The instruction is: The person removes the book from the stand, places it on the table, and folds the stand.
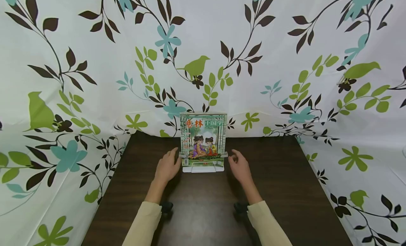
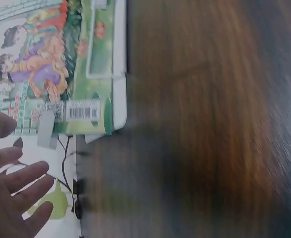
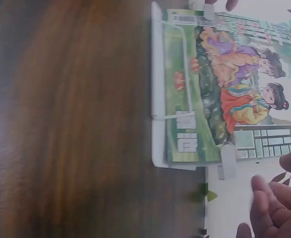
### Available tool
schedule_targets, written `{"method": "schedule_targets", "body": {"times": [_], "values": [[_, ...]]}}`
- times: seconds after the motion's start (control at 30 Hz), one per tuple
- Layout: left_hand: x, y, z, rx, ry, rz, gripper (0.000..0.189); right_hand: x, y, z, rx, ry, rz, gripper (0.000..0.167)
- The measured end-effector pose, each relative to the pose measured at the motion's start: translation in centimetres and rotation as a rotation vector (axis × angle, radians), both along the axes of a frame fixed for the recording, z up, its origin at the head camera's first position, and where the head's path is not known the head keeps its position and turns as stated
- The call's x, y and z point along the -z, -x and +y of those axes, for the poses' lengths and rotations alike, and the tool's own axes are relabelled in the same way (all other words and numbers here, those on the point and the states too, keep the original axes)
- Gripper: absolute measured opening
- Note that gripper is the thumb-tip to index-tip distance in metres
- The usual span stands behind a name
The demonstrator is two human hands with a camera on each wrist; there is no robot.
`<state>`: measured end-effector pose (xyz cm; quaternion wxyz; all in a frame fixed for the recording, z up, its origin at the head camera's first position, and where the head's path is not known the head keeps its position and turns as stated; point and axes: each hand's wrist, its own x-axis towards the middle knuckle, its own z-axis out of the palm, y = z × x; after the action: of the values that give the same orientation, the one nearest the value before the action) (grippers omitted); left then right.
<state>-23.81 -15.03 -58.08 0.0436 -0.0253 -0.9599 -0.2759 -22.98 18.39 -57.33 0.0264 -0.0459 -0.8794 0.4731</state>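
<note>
A green illustrated magazine (image 1: 204, 135) with two cartoon children on its cover stands upright on a white book stand (image 1: 203, 169). Grey side clips (image 2: 47, 126) hold its lower corners, and a white wire (image 3: 187, 74) crosses the bottom of its cover. Beside the magazine's left edge is my left hand (image 1: 167, 166), its fingers apart and holding nothing. My right hand (image 1: 240, 165) is at the right edge, near the other clip (image 3: 228, 161), with loosely bent fingers (image 3: 264, 208) and nothing in them.
The stand is at the far side of a dark wood table (image 1: 203, 207). A white cloth (image 1: 269, 98) with leaves, flowers and birds hangs behind and along both sides. Dark bands (image 1: 167, 206) show at the wrists below beige sleeves.
</note>
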Motion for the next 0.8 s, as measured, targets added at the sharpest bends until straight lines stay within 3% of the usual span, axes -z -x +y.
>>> {"method": "schedule_targets", "body": {"times": [0.2, 0.47, 0.63, 0.8], "values": [[-0.4, 1.4, 0.7, -0.012, -0.127, -0.072, 0.065, -0.2, 2.1, -1.0, 0.039, 0.061, -0.009, 0.045], [-0.3, 2.7, 2.3, 0.036, -0.21, -0.114, 0.069, -0.6, 3.7, -2.0, 0.027, 0.032, -0.081, 0.068], [-0.5, 2.9, 2.9, 0.054, -0.264, -0.12, 0.068, 0.0, 4.2, -2.7, 0.024, -0.006, -0.106, 0.066], [-0.8, 2.6, 2.6, -0.059, -0.287, -0.078, 0.06, 0.2, 4.1, -3.7, 0.058, -0.02, -0.068, 0.058]]}}
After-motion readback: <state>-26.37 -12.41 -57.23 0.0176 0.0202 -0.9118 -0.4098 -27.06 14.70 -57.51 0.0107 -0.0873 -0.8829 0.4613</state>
